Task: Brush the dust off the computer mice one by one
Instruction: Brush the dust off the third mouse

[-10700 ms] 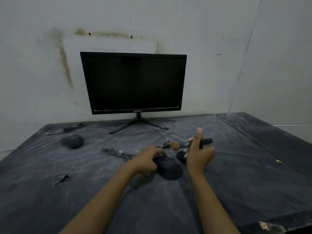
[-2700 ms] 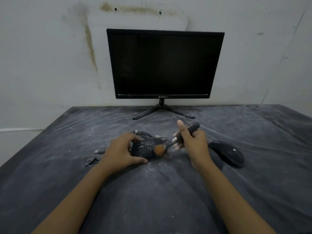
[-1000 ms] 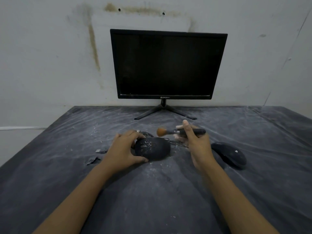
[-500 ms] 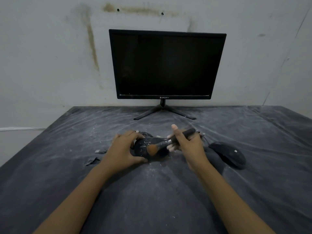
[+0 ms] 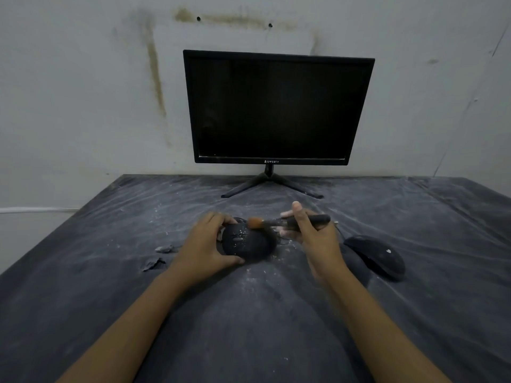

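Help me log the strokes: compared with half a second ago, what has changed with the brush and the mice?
The brush in the right hand swung up off the top of the dusty mouse; its bristles now sit by the mouse's far edge, handle nearly level. The left hand keeps its hold on that mouse. The second mouse on the right, the monitor and the scraps have not moved.

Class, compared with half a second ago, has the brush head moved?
Yes. The brush head has lifted off the dusty mouse, toward the monitor stand.
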